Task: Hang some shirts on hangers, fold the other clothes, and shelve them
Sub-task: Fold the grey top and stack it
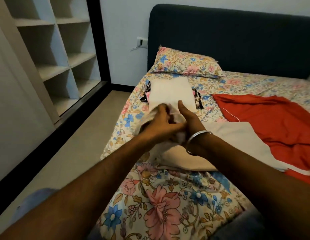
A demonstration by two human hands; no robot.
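My left hand (161, 124) and my right hand (188, 118) meet above the bed's left side, both gripping a pale, blurred piece of cloth (150, 116) bunched between them. My right wrist wears a silver bangle. Under my forearms lies a cream garment (237, 141), spread flat. Beyond my hands sits a folded white garment (171, 92) on top of a black patterned one (198, 99). A red garment (272, 122) lies unfolded on the right.
The bed (168, 196) has a floral sheet, a matching pillow (185, 64) and a dark headboard (237, 40). Open white wardrobe shelves (53, 54) stand at the left across a strip of tiled floor (72, 149). A wall socket (142, 42) is beside the headboard.
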